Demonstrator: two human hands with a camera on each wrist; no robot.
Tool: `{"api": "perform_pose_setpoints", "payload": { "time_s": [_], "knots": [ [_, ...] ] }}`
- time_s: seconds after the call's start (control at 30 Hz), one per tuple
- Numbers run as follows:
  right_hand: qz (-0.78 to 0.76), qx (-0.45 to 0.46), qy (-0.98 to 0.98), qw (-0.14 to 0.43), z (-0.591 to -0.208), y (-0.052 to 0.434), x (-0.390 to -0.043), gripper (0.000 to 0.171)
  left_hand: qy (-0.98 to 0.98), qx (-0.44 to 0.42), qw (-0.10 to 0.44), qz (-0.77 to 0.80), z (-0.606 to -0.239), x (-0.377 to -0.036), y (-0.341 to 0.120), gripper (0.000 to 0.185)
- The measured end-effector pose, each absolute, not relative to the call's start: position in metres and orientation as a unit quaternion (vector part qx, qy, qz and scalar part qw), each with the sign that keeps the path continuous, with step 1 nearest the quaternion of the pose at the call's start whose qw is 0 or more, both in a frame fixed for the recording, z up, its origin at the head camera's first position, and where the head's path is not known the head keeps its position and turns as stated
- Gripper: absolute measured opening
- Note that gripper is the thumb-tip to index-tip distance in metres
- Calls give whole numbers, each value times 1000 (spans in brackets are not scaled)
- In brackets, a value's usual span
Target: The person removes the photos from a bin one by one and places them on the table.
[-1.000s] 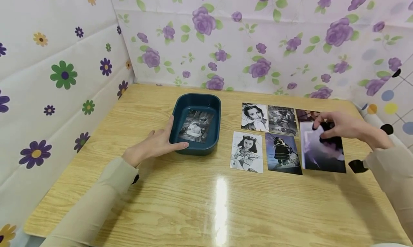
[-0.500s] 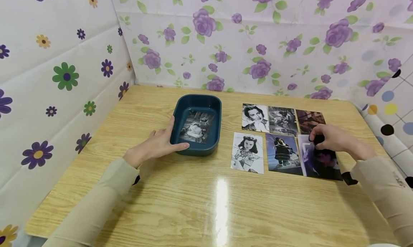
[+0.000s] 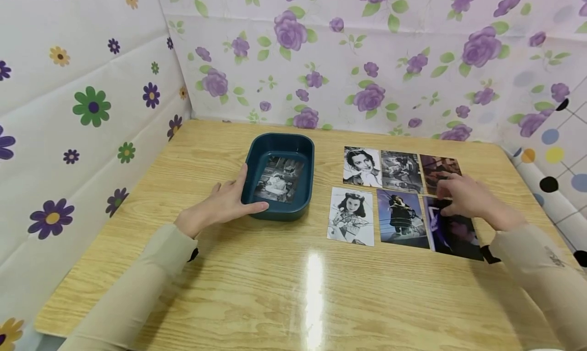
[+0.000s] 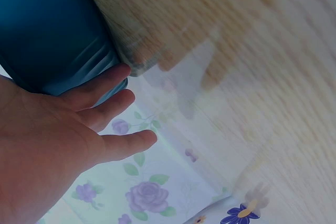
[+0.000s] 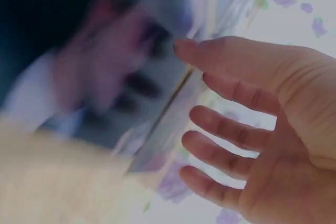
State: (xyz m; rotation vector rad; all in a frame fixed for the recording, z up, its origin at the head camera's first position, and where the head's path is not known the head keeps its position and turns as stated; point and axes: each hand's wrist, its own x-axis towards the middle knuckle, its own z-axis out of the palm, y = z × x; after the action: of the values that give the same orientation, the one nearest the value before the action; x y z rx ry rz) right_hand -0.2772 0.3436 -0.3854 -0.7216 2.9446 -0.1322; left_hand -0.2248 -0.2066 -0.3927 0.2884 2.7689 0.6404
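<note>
A dark teal rectangular tray (image 3: 284, 215) stands left of the table's middle, with a black-and-white photo (image 3: 277, 180) lying in it. My left hand (image 3: 215, 207) rests against the tray's left side, thumb at the front rim and fingers extended along the wall. At the right, a dark purple photo (image 3: 458, 239) lies at the end of the front row. Over its upper edge hovers my right hand (image 3: 468, 198), fingers loosely bent; in the right wrist view its thumb (image 5: 226, 53) stands apart from the fingers, with nothing between them.
Beside the purple photo lie a blue-toned photo (image 3: 403, 218) and a portrait (image 3: 351, 216). Behind them, the back row holds a portrait (image 3: 362, 166), a grey photo (image 3: 401, 170) and a reddish-brown photo (image 3: 435, 170). Flowered cloth (image 3: 257, 50) covers the walls behind the table.
My right hand has brought the purple photo down and toward me, laid it at the front row's right end and let go. The reddish-brown photo shows more. My left hand stays put.
</note>
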Motion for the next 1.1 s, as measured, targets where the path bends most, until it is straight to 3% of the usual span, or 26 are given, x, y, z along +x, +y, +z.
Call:
{"api": "perform_pose_setpoints", "payload": {
  "time_s": [0.23,0.43,0.63,0.83,1.1],
  "knots": [
    [-175,-324,930,5,-350,256,-302,16,960,101,143,220,-392,-223,-209,122],
    [-257,-375,889,57,-325,147,-329,14,959,104,141,221,-392,-223,-209,121],
    [-204,-431,875,85,-334,60,-362,23,960,111,136,221,-391,-225,-207,120],
    [-119,-419,891,127,-347,16,-380,34,959,110,139,219,-391,-227,-206,121],
    [13,-338,925,174,-359,-2,-379,50,960,105,135,223,-393,-225,-207,122]
  ]
}}
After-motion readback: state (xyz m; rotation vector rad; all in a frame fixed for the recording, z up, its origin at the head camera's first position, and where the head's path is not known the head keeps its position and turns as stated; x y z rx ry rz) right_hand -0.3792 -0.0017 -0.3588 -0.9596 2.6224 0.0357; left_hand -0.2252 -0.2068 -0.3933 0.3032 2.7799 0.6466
